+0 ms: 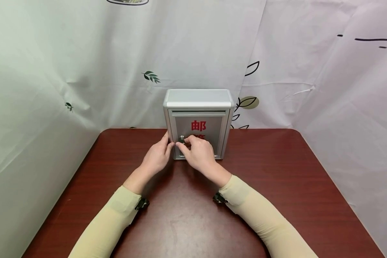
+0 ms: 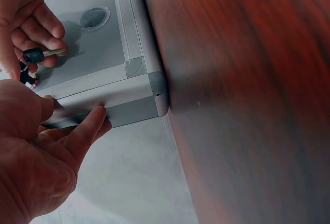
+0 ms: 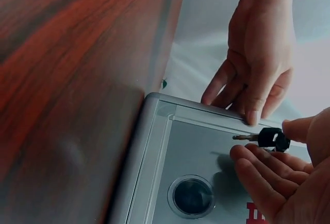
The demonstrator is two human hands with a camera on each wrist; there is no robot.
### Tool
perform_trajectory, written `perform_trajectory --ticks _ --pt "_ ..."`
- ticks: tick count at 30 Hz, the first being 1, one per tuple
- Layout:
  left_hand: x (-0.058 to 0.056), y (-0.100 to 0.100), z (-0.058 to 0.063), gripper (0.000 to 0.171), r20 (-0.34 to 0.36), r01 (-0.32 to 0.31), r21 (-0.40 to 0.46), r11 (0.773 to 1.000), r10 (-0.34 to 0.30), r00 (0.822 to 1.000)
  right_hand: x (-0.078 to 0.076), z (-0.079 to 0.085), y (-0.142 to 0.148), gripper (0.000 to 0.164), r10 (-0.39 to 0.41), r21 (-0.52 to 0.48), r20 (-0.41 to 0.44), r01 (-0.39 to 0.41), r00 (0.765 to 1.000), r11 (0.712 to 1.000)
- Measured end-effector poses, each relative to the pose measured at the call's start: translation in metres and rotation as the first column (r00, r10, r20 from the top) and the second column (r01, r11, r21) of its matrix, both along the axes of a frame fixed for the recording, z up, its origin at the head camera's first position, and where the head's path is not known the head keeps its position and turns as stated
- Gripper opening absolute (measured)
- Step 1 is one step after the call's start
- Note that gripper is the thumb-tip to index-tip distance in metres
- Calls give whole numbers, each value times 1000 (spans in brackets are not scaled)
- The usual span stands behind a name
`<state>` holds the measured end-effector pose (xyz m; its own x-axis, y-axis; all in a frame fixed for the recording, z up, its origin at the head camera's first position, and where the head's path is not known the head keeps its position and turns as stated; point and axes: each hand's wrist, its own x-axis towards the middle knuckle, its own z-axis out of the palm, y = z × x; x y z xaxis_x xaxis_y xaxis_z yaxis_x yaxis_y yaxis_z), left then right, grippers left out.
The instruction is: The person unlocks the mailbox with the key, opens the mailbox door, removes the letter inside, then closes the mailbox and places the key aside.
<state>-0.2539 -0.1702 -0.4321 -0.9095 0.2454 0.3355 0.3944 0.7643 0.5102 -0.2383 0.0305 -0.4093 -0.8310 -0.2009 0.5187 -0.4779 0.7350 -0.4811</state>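
Observation:
A silver metal mailbox (image 1: 198, 98) with red characters on its front stands upright at the back of the table. My left hand (image 1: 156, 154) rests against its left side, fingers nearly straight along the side wall and thumb at the front edge. My right hand (image 1: 200, 152) is in front of the door, its thumb and index finger pinching at the keys by the lock (image 1: 182, 137). A key (image 3: 246, 137) with a black head points out below those fingers in the right wrist view. The lock is hidden behind the right hand there.
The mailbox stands on a dark red wood-grain table (image 1: 187, 215) with rounded back corners. White printed cloth (image 1: 196, 46) hangs behind it and on both sides. A round window (image 3: 192, 196) sits low in the mailbox door.

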Motion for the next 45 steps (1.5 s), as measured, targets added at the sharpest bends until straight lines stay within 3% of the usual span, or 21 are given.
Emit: perform_trajectory --ticks 16,30,45 --pt "1 0 0 62 11 0 0 1000 0 1000 0 -3 0 36 29 -96 72 -22 997 995" --pt "1 0 1 62 -2 -6 0 1000 6 1000 1 0 -1 36 68 -216 221 -19 973 976" --pt "0 0 -1 61 -31 2 6 1000 -2 1000 -5 -5 1 32 144 -330 288 -43 947 943"
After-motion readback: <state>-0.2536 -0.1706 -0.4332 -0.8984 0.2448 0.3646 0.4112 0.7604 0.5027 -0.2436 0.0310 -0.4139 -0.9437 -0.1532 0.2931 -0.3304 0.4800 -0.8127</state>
